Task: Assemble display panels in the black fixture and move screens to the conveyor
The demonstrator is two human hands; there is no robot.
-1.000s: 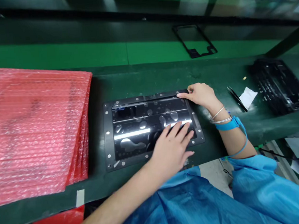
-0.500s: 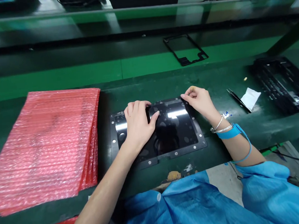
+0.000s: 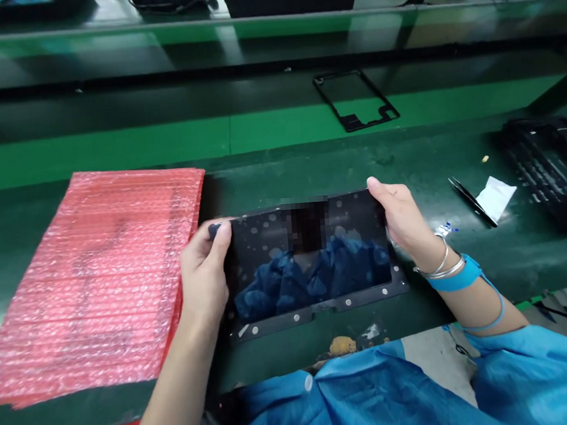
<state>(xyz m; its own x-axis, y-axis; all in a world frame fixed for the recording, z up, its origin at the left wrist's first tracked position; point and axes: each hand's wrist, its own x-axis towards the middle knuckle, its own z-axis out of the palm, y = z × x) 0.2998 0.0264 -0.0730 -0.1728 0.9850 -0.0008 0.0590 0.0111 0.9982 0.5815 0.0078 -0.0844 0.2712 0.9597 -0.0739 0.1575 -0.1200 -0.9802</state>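
Observation:
A black, glossy display panel [image 3: 268, 265] is held in front of me, its far edge tipped up so that its face mirrors my blue garment. Spots like air bubbles show on the glass, and round silvery dots line its dark border. My left hand [image 3: 204, 270] grips the panel's left end, thumb on the front face. At the far right corner, my right hand [image 3: 400, 217] pinches the edge with the thumb on top. The fingers behind the panel are hidden on both sides. A blue wrist strap and bangles circle my right wrist.
Red bubble-wrap bags [image 3: 107, 270] are stacked on the left of the green bench [image 3: 271, 174]. Black tweezers [image 3: 472, 201] and a white packet [image 3: 496, 197] lie at right, near stacked black frames [image 3: 552, 168]. Another black frame [image 3: 356, 100] rests at the back.
My left hand has left the panel's top face and now grips its left end. The right hand has closed on the far right corner. The panel's far edge has been lifted off the bench.

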